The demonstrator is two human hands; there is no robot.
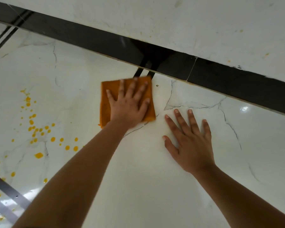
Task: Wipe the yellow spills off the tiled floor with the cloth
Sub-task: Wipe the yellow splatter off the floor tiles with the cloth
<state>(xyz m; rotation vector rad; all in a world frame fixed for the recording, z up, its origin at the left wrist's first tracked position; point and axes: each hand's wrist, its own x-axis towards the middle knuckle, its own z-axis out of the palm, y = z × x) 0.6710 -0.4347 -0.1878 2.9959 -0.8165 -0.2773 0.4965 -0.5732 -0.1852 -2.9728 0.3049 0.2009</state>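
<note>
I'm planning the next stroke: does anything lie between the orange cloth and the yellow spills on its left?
Nothing visible: only bare white marbled tile floor separates the folded orange cloth under the left hand from the yellow spill droplets.

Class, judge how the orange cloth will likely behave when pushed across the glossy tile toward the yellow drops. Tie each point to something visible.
The cloth is probably soft and floppy: it lies flat under the pressing left hand. It should slide easily, since the floor looks glossy. Its uncovered edges may bunch or lag when pushed.
</note>
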